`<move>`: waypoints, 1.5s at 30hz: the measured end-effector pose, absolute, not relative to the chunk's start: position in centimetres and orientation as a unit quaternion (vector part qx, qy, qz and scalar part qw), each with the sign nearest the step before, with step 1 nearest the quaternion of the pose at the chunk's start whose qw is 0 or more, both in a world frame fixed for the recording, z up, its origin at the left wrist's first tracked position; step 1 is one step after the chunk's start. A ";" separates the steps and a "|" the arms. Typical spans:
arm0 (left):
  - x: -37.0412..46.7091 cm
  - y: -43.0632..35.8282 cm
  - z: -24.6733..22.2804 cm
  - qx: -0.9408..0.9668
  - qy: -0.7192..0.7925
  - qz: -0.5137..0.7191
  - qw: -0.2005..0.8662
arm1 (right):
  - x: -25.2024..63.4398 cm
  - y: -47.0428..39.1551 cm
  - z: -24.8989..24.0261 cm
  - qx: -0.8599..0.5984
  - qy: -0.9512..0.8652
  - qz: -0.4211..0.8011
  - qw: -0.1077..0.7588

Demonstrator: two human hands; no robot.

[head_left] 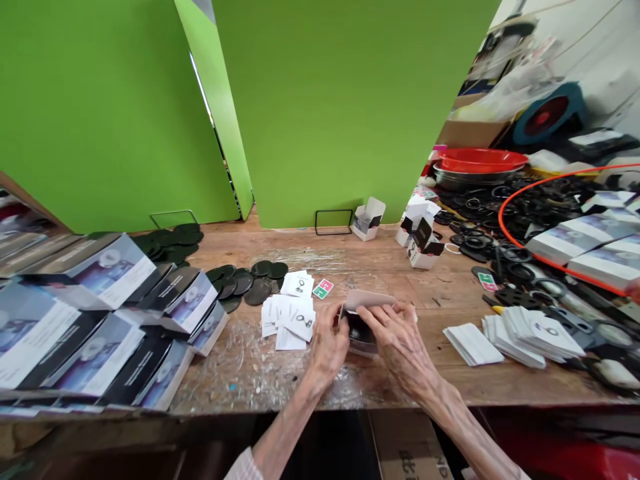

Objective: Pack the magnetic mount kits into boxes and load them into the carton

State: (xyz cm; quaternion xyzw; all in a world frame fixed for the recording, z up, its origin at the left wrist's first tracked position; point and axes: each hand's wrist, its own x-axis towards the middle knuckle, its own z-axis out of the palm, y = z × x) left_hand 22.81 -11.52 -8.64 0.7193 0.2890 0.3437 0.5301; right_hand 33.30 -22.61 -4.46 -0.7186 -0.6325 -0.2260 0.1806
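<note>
Box (363, 348), opened, flap raised, dark item within: on the worktop (443, 387), near side, about centre. Left hand (331, 341): fingers closed on the box's left wall. Right hand (396, 333): fingers laid over its right side; cannot tell whether they grip. Leaflets (295, 317), loose, left of the box: ring drawings, print too small to read. Card (323, 288), red and green: white marks, illegible. Printed boxes (107, 333), stacked, left end: photo panels, lettering unreadable. Carton (410, 433), below the near edge: partial lettering, "ND" legible.
</note>
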 end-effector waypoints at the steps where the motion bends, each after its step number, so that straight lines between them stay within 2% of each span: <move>1: 22.5 -11.7 -8.7 0.718 0.288 0.344 0.532 | 33.0 -22.5 -4.8 -0.716 -0.633 -0.229 0.186; 7: 22.2 -11.7 -8.5 0.705 0.265 0.313 0.579 | 32.2 -22.3 -6.1 -0.721 -0.593 -0.303 0.193; 10: 21.7 -12.0 -8.5 0.700 0.256 0.319 0.586 | 31.9 -23.0 -6.2 -0.717 -0.618 -0.249 0.204; 12: 21.1 -12.4 -8.8 0.691 0.244 0.337 0.591 | 32.1 -23.7 -6.5 -0.718 -0.604 -0.217 0.270; 14: 20.4 -13.0 -9.2 0.701 0.229 0.355 0.575 | 32.5 -24.6 -7.1 -0.735 -0.524 -0.189 0.387; 15: 20.2 -13.2 -9.4 0.716 0.222 0.361 0.555 | 32.7 -24.9 -7.6 -0.742 -0.474 -0.151 0.449; 17: 20.0 -13.5 -9.8 0.758 0.205 0.366 0.500 | 33.0 -25.1 -8.4 -0.737 -0.395 -0.001 0.549; 20: 20.1 -13.5 -9.8 0.804 0.188 0.363 0.432 | 33.0 -24.5 -9.3 -0.659 -0.352 0.215 0.629; 23: 20.6 -12.7 -9.3 0.805 0.189 0.344 0.446 | 32.9 -23.7 -9.8 -0.627 -0.351 0.218 0.661; 26: 20.8 -11.3 -8.6 0.777 0.167 0.298 0.529 | 33.1 -24.0 -10.1 -0.668 -0.409 0.108 0.613; 30: 20.2 -9.0 -7.9 0.770 0.086 0.186 0.604 | 33.4 -25.7 -10.1 -0.711 -0.545 -0.070 0.439; 32: 19.8 -8.1 -7.7 0.775 0.056 0.146 0.613 | 33.2 -26.2 -10.0 -0.707 -0.582 -0.126 0.383; 39: 19.7 -7.5 -7.7 0.872 0.015 0.222 0.436 | 32.3 -25.6 -9.2 -0.712 -0.605 -0.173 0.312; 45: 20.4 -7.3 -7.9 0.887 -0.005 0.264 0.378 | 32.0 -25.5 -7.8 -0.703 -0.616 -0.223 0.276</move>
